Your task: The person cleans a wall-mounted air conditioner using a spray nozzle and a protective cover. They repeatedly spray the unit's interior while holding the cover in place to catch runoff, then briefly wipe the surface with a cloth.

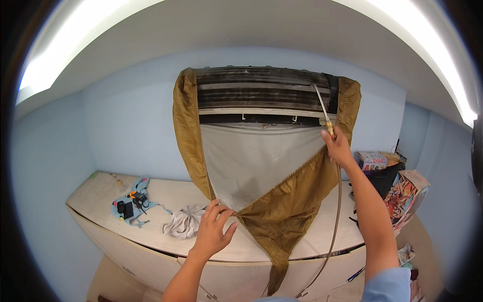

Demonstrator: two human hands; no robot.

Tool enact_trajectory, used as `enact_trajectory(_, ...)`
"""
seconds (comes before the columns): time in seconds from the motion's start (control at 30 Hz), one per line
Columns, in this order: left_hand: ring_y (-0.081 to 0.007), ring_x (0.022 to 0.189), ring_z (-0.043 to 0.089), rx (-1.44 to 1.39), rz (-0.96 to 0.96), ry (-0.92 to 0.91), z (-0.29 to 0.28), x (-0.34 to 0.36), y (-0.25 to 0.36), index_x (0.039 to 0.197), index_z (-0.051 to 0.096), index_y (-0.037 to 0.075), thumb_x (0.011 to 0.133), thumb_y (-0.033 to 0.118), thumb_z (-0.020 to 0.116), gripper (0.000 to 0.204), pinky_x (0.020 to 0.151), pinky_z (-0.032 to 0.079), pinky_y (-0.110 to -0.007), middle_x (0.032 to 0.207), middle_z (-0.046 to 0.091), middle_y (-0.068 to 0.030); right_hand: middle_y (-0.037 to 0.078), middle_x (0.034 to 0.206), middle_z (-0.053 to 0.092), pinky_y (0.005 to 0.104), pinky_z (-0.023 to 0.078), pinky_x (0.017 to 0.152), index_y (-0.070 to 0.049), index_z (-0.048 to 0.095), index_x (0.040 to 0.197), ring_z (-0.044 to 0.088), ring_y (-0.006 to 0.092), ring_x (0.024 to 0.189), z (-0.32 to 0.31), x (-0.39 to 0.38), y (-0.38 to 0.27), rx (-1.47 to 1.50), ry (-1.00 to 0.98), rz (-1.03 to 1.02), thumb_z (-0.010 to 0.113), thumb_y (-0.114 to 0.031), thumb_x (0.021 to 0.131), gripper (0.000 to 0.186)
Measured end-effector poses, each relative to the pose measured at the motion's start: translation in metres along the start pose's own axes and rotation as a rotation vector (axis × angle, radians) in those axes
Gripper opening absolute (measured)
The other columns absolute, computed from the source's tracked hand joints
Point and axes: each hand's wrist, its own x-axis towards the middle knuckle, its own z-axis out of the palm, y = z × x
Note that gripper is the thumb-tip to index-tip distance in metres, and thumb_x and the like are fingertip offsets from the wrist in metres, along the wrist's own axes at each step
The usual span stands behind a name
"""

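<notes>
My right hand (338, 148) is closed round the brass-coloured handle end of a spray wand (322, 103). The thin metal tube points up and left into the dark, stripped wall air conditioner (261, 93), its tip near the unit's right part. A brown hose (338, 211) hangs from it. Below the unit hangs a brown cleaning cover (287, 211) with a grey lining (251, 161). My left hand (214, 229) has its fingers hooked on the cover's front hem, drawn down into a V; the thumb stands apart. Part of the finger grip is hidden.
The cover's tail droops over the front edge of a long pale cabinet (151, 241). A crumpled grey cloth (183, 222) and a blue cloth (141, 194) with a dark tool lie on the left. Printed boxes (407, 194) and a black bag (382, 178) stand at the right.
</notes>
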Motion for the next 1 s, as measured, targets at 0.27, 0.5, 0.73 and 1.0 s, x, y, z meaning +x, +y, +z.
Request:
enact_trajectory(0.27,-0.0415,0.127,0.05,-0.019,0.022,0.027,-0.021,0.022,0.017,0.108,0.066,0.001,0.082,0.012,0.079,0.032,0.101,0.046,-0.049,0.113,0.06,-0.0148,0.012,0.075,0.06,0.0383,0.047,0.068,-0.001,0.058,0.113,0.06,0.0245,0.071,0.039,0.052,-0.003,-0.114,0.02,-0.222,0.063,-0.053,0.096,0.056)
enact_trajectory(0.5,-0.0418,0.125,0.051,0.0,0.005,0.003,-0.022,0.02,0.012,0.107,0.066,-0.001,0.082,0.012,0.079,0.031,0.101,0.045,-0.048,0.111,0.061,-0.0151,0.014,0.078,0.062,0.0405,0.048,0.073,-0.002,0.057,0.11,0.063,0.0288,0.076,0.06,0.059,0.011,-0.106,0.043,-0.229,0.061,-0.055,0.096,0.055)
enact_trajectory(0.73,-0.0416,0.124,0.051,-0.004,0.003,-0.018,-0.016,0.022,0.014,0.106,0.066,-0.002,0.082,0.012,0.079,0.031,0.1,0.045,-0.048,0.111,0.061,-0.0157,0.013,0.078,0.063,0.0399,0.049,0.073,-0.004,0.058,0.106,0.063,0.0283,0.076,0.068,0.058,0.023,-0.064,0.115,-0.261,0.06,-0.055,0.096,0.052)
enact_trajectory(1.0,-0.0413,0.122,0.052,-0.022,0.022,-0.024,-0.011,0.029,0.015,0.107,0.066,-0.002,0.08,0.01,0.08,0.032,0.099,0.046,-0.048,0.111,0.061,-0.0159,0.011,0.073,0.059,0.0395,0.048,0.069,-0.005,0.059,0.105,0.06,0.0255,0.071,0.065,0.054,0.025,-0.067,0.093,-0.188,0.061,-0.053,0.097,0.049)
